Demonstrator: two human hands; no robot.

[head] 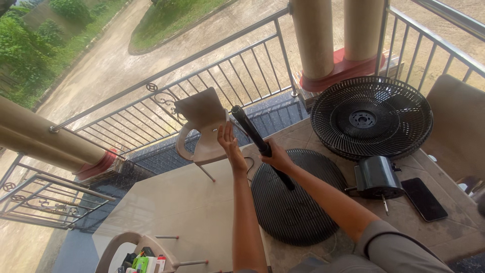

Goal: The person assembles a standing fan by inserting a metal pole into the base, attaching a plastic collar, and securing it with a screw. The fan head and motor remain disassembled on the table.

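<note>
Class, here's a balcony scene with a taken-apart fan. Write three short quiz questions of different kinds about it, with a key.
1. True or false: the right hand grips the black pole.
2. Which lies nearest the motor housing? A) phone B) white chair C) railing
3. Fill in: the pole stands on the round black ____.

Key: 1 true; 2 A; 3 base. The left hand is open beside the pole; the fan grille lies flat on the table.

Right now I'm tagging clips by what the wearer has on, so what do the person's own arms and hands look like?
Both forearms are bare, with no gloves, watch or rings that I can make out. The left hand and right hand are uncovered. A short grey sleeve covers the right upper arm; the left arm's sleeve is out of view.
</note>
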